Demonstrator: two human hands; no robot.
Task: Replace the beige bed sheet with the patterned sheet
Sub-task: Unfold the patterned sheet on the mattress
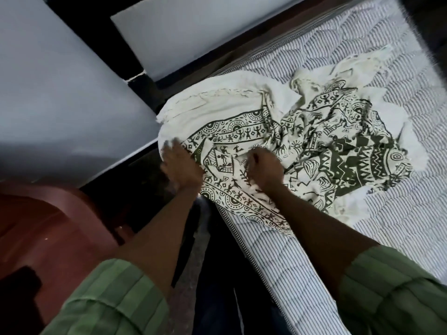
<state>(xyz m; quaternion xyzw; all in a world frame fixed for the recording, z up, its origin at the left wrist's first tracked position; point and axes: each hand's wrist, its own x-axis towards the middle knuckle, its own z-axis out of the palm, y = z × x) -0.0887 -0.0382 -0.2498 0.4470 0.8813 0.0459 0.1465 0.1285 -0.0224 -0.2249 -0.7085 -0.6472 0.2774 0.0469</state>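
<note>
Far left there's a reddish-brown plastic chair [36, 233], cut off by the frame so you only get part of it, and a pale wall [60, 93] running behind it. Dark floor [135, 180] shows in the gap between chair and bed, so there's a strip of room along that side.

The left hand [180, 165] sits right at the near-left edge of the patterned sheet [302, 146], at the mattress corner. It's motion-blurred; fingers look spread onto the cloth, but I can't tell if it's actually gripping. The right hand [264, 169] is just beside it, fingers curled down and bunching up a fold of the sheet. Both arms come out of green striped sleeves [116, 301].

The sheet itself is cream with dark green tribal-style figures, circles and zigzags, all crumpled in a heap, with plain cream reverse showing at the top left. It lies on a bare striped quilted mattress [399, 226], covering just the near corner and hanging slightly past the edge. Plenty of uncovered mattress to the right and far side, though the far end is cut off and blurry.
</note>
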